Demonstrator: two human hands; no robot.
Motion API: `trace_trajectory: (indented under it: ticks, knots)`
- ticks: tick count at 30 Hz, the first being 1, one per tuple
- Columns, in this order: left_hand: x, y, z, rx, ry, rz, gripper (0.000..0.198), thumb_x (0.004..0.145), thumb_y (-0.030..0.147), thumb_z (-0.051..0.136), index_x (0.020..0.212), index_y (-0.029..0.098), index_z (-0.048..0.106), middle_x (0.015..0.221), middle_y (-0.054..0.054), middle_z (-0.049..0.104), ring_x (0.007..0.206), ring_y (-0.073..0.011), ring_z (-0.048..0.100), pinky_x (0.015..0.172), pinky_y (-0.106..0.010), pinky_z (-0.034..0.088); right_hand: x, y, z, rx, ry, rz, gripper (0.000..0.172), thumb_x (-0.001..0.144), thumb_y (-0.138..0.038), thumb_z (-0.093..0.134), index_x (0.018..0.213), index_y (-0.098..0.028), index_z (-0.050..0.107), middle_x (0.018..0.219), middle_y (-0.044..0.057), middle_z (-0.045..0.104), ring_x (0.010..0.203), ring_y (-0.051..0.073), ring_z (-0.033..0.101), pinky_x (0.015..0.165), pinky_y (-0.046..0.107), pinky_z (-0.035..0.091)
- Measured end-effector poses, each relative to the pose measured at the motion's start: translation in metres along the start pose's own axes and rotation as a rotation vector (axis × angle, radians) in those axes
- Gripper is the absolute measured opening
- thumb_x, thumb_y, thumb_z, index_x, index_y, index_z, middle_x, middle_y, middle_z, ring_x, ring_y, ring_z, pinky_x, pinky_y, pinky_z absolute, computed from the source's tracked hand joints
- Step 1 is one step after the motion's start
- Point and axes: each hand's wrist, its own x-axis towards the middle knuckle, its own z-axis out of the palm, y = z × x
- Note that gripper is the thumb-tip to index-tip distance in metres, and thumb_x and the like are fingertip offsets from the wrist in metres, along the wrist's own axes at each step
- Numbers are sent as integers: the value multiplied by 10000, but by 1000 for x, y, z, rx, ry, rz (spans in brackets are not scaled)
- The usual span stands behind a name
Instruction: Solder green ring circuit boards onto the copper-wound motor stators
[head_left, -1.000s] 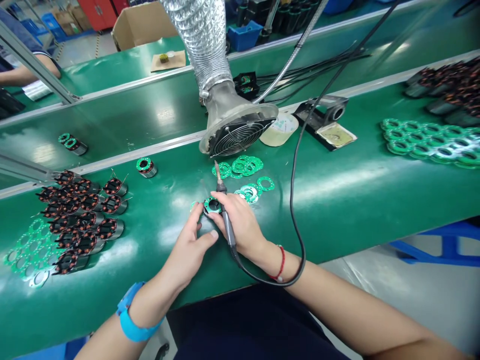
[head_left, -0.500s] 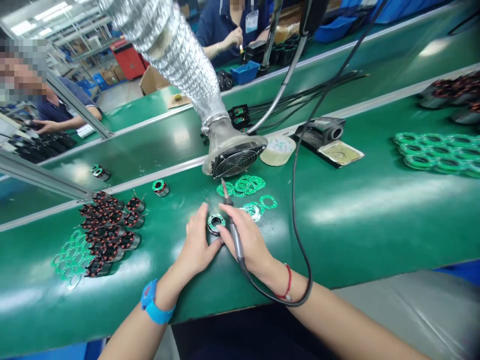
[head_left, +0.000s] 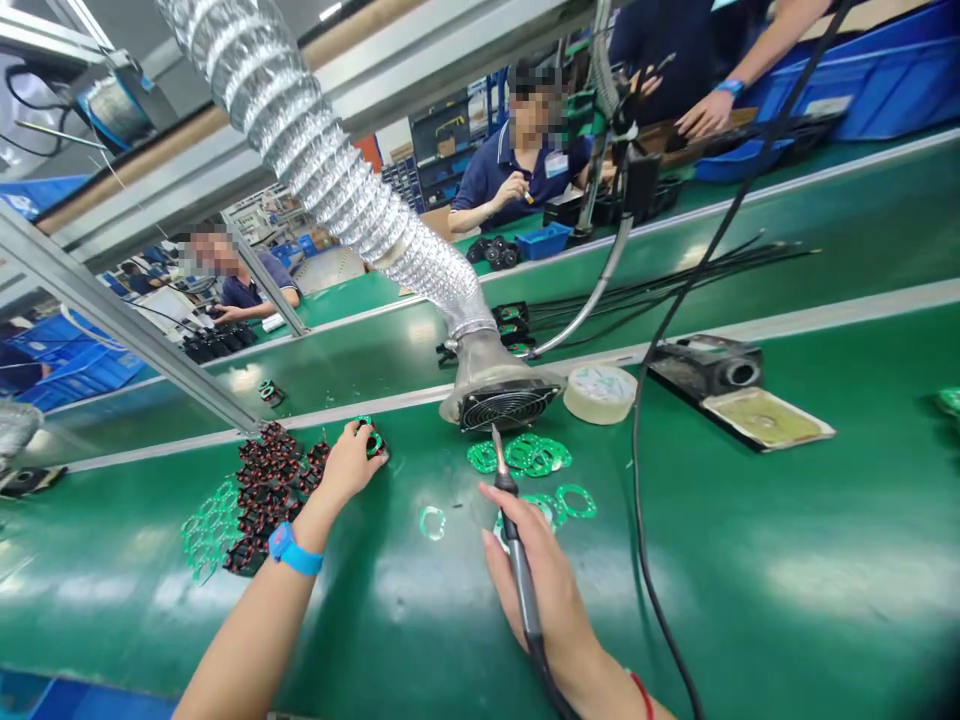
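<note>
At the back left of the bench, my left hand [head_left: 349, 462] has its fingers closed round a small motor stator topped with a green ring board [head_left: 375, 444]. Another green-topped stator [head_left: 363, 421] shows partly behind my fingers. My right hand [head_left: 551, 575] grips a soldering iron [head_left: 523, 575], its metal tip pointing up and away from me. Beyond that tip lie several green ring boards [head_left: 536, 455]; more rings [head_left: 576, 502] are partly hidden by my right hand. A single pale ring [head_left: 432, 522] lies between my hands. Bare stators with copper windings [head_left: 270, 490] crowd together left of my left hand.
A silver duct [head_left: 390, 235] ends in a fan hood [head_left: 506, 402] low over the bench. Right of it are a tape roll [head_left: 600, 395] and an iron stand with a sponge tray [head_left: 769, 418]. A black cable [head_left: 641, 540] hangs down. People work across the bench.
My left hand has moved from the middle to the back left with the stator. My right hand now holds the iron in its grasp, away from the stator. The view has shifted.
</note>
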Motion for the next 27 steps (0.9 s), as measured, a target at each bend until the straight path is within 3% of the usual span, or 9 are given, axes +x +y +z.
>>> trace_trajectory:
  ticks: [5, 13, 17, 19, 22, 27]
  knots:
    - [35, 0, 0, 25, -39, -27, 410, 774, 260, 679, 1159, 204, 551, 1231, -89, 531, 1041, -213, 610, 925, -319, 464, -2, 3, 1, -65, 30, -59, 365, 911, -211, 455, 1277, -208, 470, 1134, 96, 661, 1018, 241, 635, 861, 414, 528]
    - [121, 14, 9, 42, 71, -161, 356, 899, 339, 558, 1207, 162, 538, 1207, -93, 575, 1036, -216, 596, 856, -427, 527, -8, 24, 12, -172, 42, -180, 418, 887, -173, 477, 1304, -183, 459, 1118, 98, 663, 1012, 233, 638, 845, 386, 546]
    - [140, 19, 5, 53, 83, -173, 352, 896, 336, 563, 1201, 161, 542, 1203, -93, 577, 1030, -212, 599, 856, -420, 527, -2, 26, 11, -192, 48, -175, 383, 889, -162, 462, 1271, -177, 482, 1066, 102, 672, 961, 229, 651, 803, 381, 558]
    - [138, 11, -4, 61, 81, -163, 355, 896, 336, 562, 1205, 161, 540, 1208, -94, 575, 1035, -214, 597, 860, -423, 526, 2, 21, 7, -171, 60, -166, 335, 892, -163, 464, 1223, -179, 511, 1013, 100, 681, 912, 226, 659, 768, 378, 559]
    - [117, -19, -27, 85, 49, -142, 355, 900, 344, 554, 1202, 158, 541, 1212, -97, 574, 1037, -215, 595, 867, -431, 521, 4, 13, 3, -70, 22, -171, 288, 899, -137, 467, 1175, -196, 526, 919, 73, 697, 804, 191, 664, 720, 342, 551]
    - [38, -69, -54, 178, -54, -140, 282, 893, 331, 502, 864, 128, 695, 968, -114, 664, 943, -237, 624, 883, -374, 479, -2, 6, 9, 46, -193, -203, 313, 934, -136, 427, 1234, -206, 476, 810, 21, 719, 680, 157, 669, 626, 285, 520]
